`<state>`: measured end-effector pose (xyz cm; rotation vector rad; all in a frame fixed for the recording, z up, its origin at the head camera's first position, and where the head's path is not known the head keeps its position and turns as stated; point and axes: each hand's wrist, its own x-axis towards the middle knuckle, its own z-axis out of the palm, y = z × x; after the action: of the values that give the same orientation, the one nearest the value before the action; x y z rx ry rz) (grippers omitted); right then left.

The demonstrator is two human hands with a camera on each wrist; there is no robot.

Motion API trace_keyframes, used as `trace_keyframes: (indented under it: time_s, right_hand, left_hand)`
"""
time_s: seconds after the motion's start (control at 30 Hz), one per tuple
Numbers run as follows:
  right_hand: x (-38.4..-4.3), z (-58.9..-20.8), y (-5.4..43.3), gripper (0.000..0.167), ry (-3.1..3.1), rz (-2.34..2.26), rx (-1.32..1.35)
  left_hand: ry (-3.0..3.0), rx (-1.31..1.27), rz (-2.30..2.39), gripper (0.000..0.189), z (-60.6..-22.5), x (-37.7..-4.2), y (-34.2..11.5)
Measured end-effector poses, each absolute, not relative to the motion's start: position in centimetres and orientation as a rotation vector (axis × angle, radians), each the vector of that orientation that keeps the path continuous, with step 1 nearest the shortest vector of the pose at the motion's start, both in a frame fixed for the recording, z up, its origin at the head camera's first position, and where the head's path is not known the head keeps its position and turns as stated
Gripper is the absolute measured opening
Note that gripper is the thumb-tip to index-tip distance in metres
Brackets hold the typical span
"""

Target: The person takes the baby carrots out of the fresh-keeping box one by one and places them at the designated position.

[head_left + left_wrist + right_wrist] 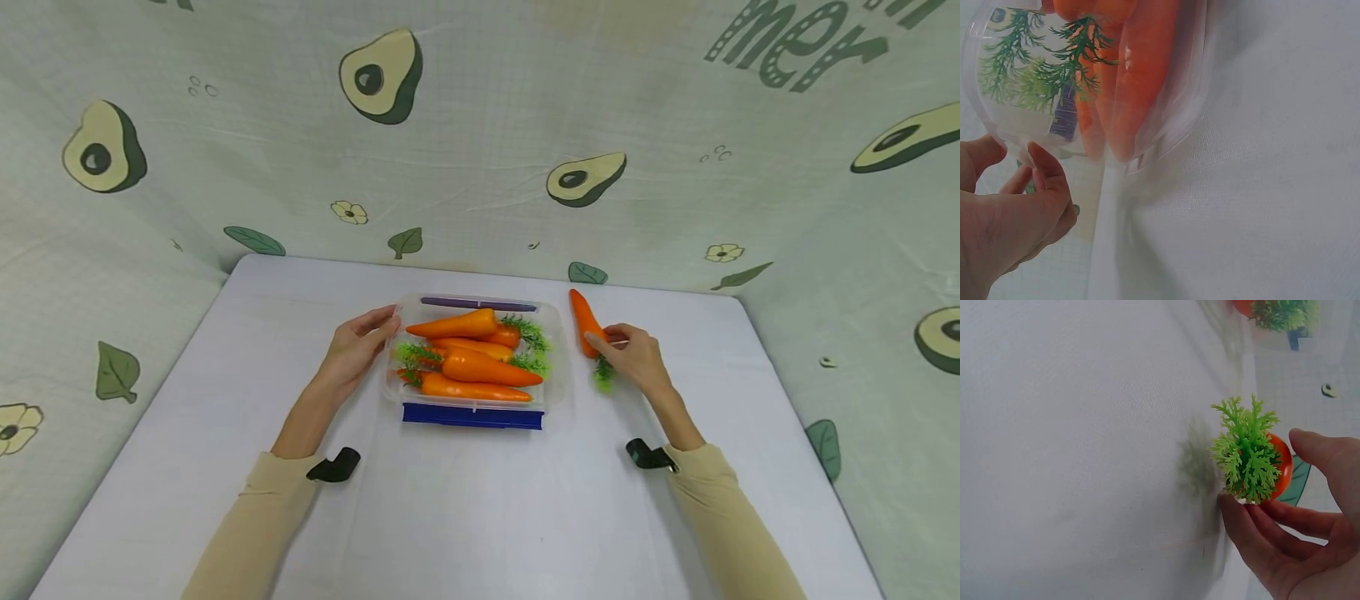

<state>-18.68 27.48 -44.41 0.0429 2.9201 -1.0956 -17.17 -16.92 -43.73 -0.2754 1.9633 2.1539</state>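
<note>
A clear plastic container (557, 390) stands mid-table and holds several orange carrots (480, 367) with green leafy tops. My left hand (352, 354) is at its left side; in the left wrist view, thumb and fingers pinch the clear flap (1025, 153) at the container's end. To the right of the container, my right hand (633, 354) grips a single carrot (582, 317) between thumb and fingers, its tip pointing away from me. The bushy green top (1247, 453) of that carrot faces the right wrist camera and hides most of its body.
A blue latch flap (472, 417) sticks out along the container's near side, and a dark one (478, 304) lies along its far side. The white table (480, 517) meets a cloth backdrop (480, 217) printed with avocados and leaves behind and at both sides.
</note>
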Motion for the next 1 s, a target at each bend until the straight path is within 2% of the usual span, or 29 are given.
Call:
trace_keyframes:
  time_s: [0.43,1.0]
  right_hand:
    - [-18.3,-42.1,27.3,0.058,2.931,-1.037,-0.056]
    - [-17.3,-37.3,24.9,0.039,2.993,-0.957,-0.358]
  left_hand:
    - [1.969,-0.257,2.149,0.055,-43.6,-17.1,-16.9]
    - [1.983,-0.259,2.125,0.057,-43.5,-17.1,-17.0]
